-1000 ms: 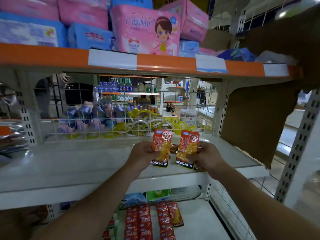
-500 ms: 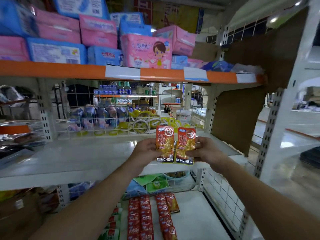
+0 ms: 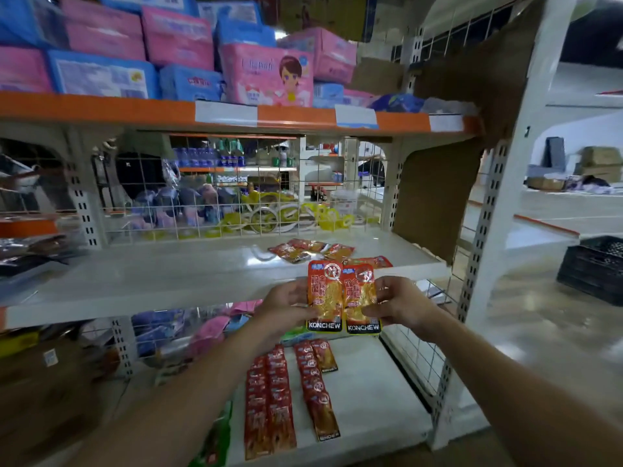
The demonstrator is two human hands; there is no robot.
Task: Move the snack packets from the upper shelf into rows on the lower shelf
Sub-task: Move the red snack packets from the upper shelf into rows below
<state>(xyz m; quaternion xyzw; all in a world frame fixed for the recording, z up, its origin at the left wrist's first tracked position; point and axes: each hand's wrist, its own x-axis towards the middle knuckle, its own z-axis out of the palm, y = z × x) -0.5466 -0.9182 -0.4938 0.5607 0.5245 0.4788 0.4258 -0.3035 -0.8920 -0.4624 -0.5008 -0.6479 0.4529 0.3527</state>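
- Since the frame half a second back, both hands have drawn out from over the upper shelf (image 3: pixel 168 274) toward me. The two packets now hang in front of its lip, side edges touching or slightly overlapped.
- Left hand (image 3: pixel 286 311): fingers curled behind and thumb on the face of the left packet (image 3: pixel 324 298), pinching it at its left edge.
- Right hand (image 3: pixel 403 305): thumb and fingers pinch the right edge of the right packet (image 3: pixel 361 299). Both packets are upright, labels toward me.
- Loose packets (image 3: pixel 312 249) lie in a heap on the upper shelf, behind my hands.
- Lower shelf (image 3: pixel 377 406): rows (image 3: pixel 279 399) of red packets run front to back. The rightmost line looks to hold only one packet, at the back.
- Step in hand, as I judge it: carry the pair down and lay them flat to continue that short line.
- To do it well: keep labels up and facing as the laid ones do. Set one down first, then match the neighbours' overlap with the second. Slide the thumbs off last so the slick foil does not skate.
- Risk: a forearm brushing the finished rows.
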